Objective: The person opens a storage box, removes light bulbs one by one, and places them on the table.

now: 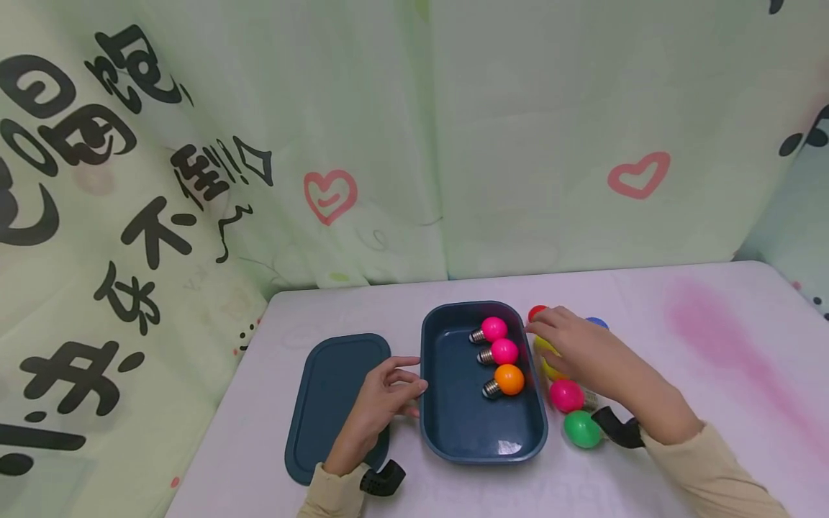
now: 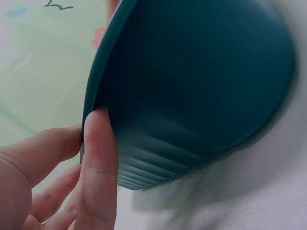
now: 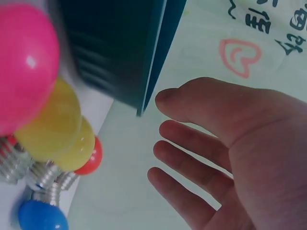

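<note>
A dark blue plastic box (image 1: 482,439) holds two pink light bulbs, one of them the upper pink bulb (image 1: 494,329), and an orange light bulb (image 1: 509,379). My left hand (image 1: 386,396) is at the box's left side, its thumb and fingers pinching the rim (image 2: 91,96). Just past the right rim hovers my right hand (image 1: 576,349), fingers loosely spread and holding nothing, as the right wrist view shows. Beneath and around it lie yellow bulbs (image 3: 50,122), a red bulb (image 1: 536,312), a blue bulb (image 3: 43,215), a pink bulb (image 1: 566,396) and a green bulb (image 1: 582,430).
The box's flat, dark blue lid (image 1: 343,360) lies on the table left of the box, partly under my left forearm. A white cloth with a pink smudge covers the table (image 1: 648,309). A pale green printed curtain (image 1: 518,144) hangs behind the table's far edge.
</note>
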A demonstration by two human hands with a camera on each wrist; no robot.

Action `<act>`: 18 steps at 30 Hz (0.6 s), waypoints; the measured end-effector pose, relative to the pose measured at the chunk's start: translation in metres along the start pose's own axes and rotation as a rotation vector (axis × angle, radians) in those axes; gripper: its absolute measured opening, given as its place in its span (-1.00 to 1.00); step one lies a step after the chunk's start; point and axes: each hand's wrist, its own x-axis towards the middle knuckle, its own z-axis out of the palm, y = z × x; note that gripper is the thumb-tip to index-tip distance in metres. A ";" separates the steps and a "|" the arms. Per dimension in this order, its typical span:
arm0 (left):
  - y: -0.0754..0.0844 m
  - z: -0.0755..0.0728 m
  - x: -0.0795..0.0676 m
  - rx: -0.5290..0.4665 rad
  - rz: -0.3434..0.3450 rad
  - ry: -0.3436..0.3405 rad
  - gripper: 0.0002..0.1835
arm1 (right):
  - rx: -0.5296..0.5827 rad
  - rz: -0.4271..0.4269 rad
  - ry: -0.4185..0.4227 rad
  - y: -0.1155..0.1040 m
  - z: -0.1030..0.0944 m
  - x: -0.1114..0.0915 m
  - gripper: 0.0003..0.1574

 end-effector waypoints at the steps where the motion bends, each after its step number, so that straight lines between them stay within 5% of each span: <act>1: 0.000 0.000 0.000 -0.001 0.003 -0.002 -0.43 | 0.004 -0.005 0.000 -0.003 0.000 0.000 -0.48; 18: -0.002 -0.001 0.002 -0.009 -0.007 -0.003 -0.45 | -0.007 -0.178 -0.059 -0.031 0.017 0.008 -0.53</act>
